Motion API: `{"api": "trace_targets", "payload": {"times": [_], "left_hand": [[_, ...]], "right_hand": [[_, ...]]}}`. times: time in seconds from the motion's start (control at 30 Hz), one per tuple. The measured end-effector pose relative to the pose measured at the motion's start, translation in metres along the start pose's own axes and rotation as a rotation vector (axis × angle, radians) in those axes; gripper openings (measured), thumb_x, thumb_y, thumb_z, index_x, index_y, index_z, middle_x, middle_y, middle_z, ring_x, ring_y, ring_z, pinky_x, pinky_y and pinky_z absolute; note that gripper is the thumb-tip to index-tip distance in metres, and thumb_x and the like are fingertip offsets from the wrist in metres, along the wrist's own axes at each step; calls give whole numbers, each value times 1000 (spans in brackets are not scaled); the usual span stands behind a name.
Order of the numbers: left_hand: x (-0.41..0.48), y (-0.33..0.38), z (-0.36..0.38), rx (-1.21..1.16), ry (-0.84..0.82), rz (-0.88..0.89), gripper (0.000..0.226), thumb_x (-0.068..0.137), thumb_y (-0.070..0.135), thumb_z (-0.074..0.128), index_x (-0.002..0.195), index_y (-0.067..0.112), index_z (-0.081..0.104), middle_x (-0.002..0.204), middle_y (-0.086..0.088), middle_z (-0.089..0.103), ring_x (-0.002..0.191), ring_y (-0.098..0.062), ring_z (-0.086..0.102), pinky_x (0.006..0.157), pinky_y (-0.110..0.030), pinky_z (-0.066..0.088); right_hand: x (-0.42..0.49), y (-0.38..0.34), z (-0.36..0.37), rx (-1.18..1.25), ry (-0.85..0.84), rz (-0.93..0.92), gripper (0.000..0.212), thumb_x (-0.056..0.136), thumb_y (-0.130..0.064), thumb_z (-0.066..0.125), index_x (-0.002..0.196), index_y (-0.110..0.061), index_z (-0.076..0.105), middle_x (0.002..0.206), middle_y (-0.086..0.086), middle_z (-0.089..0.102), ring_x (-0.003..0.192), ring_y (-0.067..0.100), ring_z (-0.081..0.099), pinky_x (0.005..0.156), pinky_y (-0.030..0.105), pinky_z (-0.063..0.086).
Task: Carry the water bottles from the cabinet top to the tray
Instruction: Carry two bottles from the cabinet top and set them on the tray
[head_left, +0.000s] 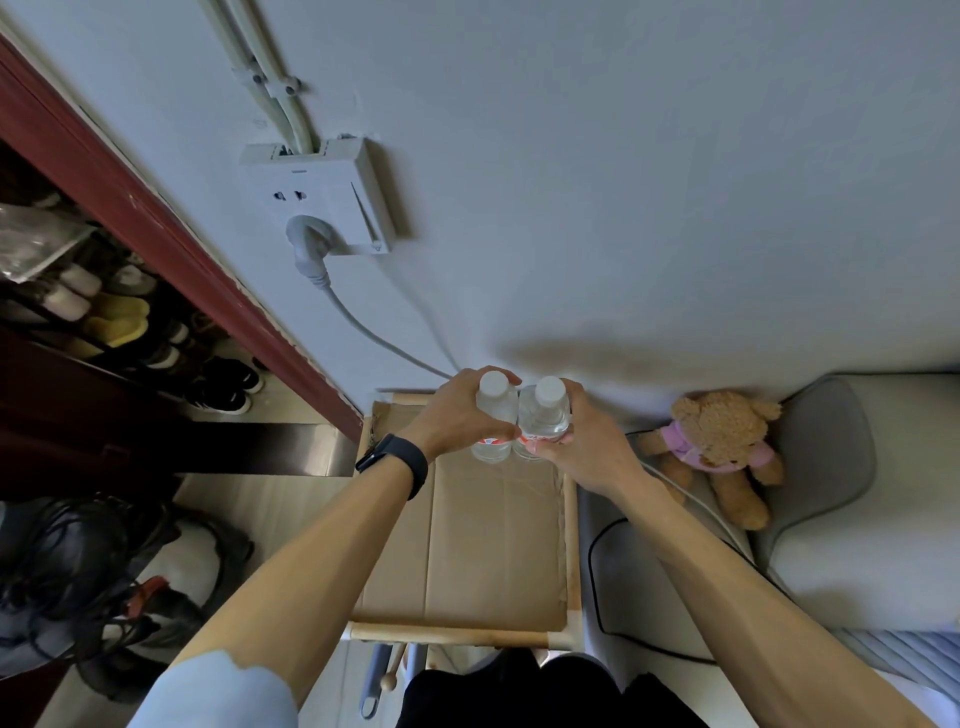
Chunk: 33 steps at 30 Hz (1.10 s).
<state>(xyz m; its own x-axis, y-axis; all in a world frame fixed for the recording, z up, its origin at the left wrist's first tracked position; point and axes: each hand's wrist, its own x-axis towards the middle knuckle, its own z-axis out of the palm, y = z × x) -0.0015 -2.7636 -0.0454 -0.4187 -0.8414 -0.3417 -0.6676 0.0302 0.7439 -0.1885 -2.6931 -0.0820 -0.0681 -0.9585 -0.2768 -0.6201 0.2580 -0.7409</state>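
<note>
left bottle (497, 410) | right bottle (543, 415) | clear, white-capped, upright, touching

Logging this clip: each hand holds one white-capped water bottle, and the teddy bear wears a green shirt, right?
Head view: the teddy bear wears a purple shirt, not green. The left hand and right hand each hold one of the water bottles.

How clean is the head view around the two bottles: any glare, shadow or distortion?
Head view: strong wide-angle bending, door frame slanted; soft even light, no glare on left bottle or right bottle; left hand and right hand sharp; blurred shadow on the wall beside them; shoe rack dark.
</note>
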Motion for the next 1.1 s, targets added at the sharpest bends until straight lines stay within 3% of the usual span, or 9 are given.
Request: {"api": "trace_targets", "payload": {"times": [0.27, 0.4, 0.5, 0.57, 0.77, 0.93, 1.1], "left_hand": [[-1, -1, -1, -24, -12, -9, 61, 66, 25, 86, 121, 35, 60, 119, 6, 57, 109, -14, 54, 98, -39, 48], [-6, -6, -1, -81, -38, -38, 93, 58, 42, 86, 138, 48, 38, 132, 9, 56, 121, -17, 52, 105, -45, 45], [-11, -8, -4, -89, -28, -70, 113, 58, 43, 89, 149, 43, 22, 146, 5, 43, 133, -19, 42, 110, -46, 39], [-13, -11, -5, -89, -24, -66, 111, 60, 38, 89, 150, 41, 23, 145, 3, 42, 132, -18, 41, 110, -47, 40], [-20, -23, -8, -30, -3, -63, 98, 69, 28, 87, 150, 27, 30, 140, 0, 49, 127, -17, 49, 107, -39, 43], [-37, -40, -2, -25, 61, -137, 87, 79, 27, 78, 151, 25, 30, 143, 1, 50, 130, -18, 49, 108, -41, 43], [-76, -82, 17, 175, 23, -165, 68, 89, 33, 63, 149, 22, 35, 149, -2, 44, 137, -18, 39, 112, -38, 37]], "right_hand": [[0, -1, 1, 9, -15, -19, 78, 74, -48, 79, 137, -36, 35, 126, -10, 59, 110, 16, 59, 92, 40, 51], [0, -3, 1, -16, 1, -45, 77, 73, -49, 79, 136, -39, 36, 123, -16, 57, 108, 11, 59, 88, 34, 52], [0, -4, 2, -55, 10, -32, 85, 68, -59, 77, 139, -38, 34, 128, -10, 55, 113, 13, 56, 91, 39, 52], [3, 0, 4, -57, 21, -21, 95, 62, -68, 77, 141, -38, 34, 131, -9, 55, 118, 14, 55, 95, 43, 52], [-4, -2, 2, -31, 10, 31, 109, 60, -63, 77, 150, -33, 24, 145, -7, 46, 131, 16, 47, 106, 46, 45], [-25, -3, 2, -29, 50, 82, 86, 78, -41, 76, 148, -27, 29, 144, -4, 47, 132, 17, 46, 106, 43, 43], [-72, 7, 21, -196, 85, 132, 55, 90, -34, 65, 140, -21, 46, 140, -1, 50, 131, 22, 42, 109, 38, 36]]}}
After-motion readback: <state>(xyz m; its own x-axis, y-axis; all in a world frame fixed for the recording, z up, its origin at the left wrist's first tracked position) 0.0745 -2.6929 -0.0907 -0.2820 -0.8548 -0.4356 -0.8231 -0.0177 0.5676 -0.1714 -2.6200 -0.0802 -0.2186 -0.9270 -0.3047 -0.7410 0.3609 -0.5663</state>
